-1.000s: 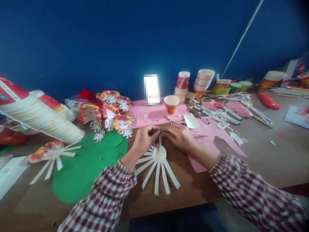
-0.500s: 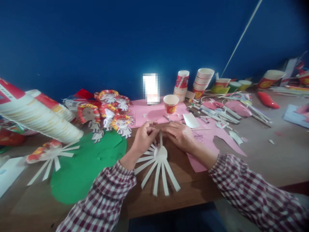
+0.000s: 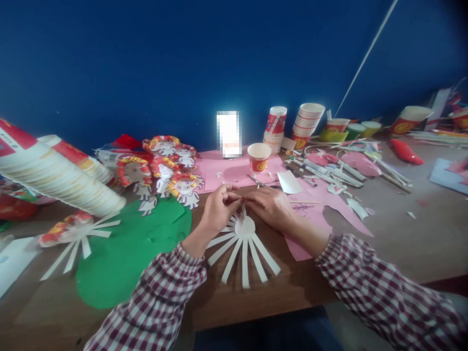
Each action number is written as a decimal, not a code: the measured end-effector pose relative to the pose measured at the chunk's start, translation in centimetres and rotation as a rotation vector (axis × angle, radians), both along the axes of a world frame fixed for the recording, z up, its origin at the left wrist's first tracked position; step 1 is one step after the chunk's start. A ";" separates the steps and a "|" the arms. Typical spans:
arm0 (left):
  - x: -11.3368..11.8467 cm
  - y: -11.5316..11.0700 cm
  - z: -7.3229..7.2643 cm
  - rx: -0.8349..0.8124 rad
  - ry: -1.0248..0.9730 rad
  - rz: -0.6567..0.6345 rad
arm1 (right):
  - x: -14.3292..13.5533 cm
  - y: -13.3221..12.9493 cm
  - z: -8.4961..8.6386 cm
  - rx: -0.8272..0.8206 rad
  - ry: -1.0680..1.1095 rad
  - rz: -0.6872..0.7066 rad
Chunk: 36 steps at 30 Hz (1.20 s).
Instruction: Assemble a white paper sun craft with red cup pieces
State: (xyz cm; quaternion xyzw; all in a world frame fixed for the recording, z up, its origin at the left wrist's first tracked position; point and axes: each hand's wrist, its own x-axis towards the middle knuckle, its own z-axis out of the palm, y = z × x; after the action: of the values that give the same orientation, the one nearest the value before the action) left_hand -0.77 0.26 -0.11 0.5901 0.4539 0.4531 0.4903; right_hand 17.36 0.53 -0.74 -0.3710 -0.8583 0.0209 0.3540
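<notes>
A paper cup cut into strips lies spread over the brown table, its round base in the middle and its white strips fanning toward me. Both hands meet at its far side. My left hand pinches the end of one strip, thumb against fingers. From the other side my right hand is closed on that same strip, its fingertips close to the left ones. The fingers hide the strip's tip. A thin stick shows beside my right hand; whether the hand touches it I cannot tell.
A green sheet lies left, near tilted stacks of paper cups and finished-looking paper rings with white figures. Behind my hands a single cup stands on pink paper. Pens and scraps clutter the right.
The cut cup has turned a little, its near strips swinging to the right, and it sits slightly farther from me. Both hands have barely moved and still hold a strip.
</notes>
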 end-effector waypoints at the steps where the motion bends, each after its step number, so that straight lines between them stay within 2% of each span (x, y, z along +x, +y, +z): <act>1: 0.0 0.0 0.0 -0.002 0.009 0.003 | 0.0 0.0 0.0 0.003 0.005 0.008; 8: 0.2 -0.5 0.4 -0.016 0.043 -0.006 | 0.1 -0.2 0.0 -0.004 0.019 0.021; 15: -0.1 -0.2 0.0 0.045 0.206 -0.020 | 0.0 -0.2 -0.1 -0.038 0.012 0.040; 20: -0.2 -0.1 -0.1 0.013 0.161 -0.057 | 0.2 -0.1 0.0 -0.052 -0.002 0.081; 29: -0.3 -0.2 0.7 -0.050 0.070 -0.118 | 0.3 0.1 0.2 -0.054 0.053 0.128; 36: -0.8 0.0 0.6 -0.002 0.172 -0.119 | 0.2 0.0 0.3 -0.074 0.081 0.130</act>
State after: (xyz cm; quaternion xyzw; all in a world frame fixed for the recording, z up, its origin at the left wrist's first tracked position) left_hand -1.54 0.23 0.44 0.6522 0.4591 0.3704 0.4761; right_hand 17.55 0.56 -0.48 -0.3261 -0.8642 0.0907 0.3723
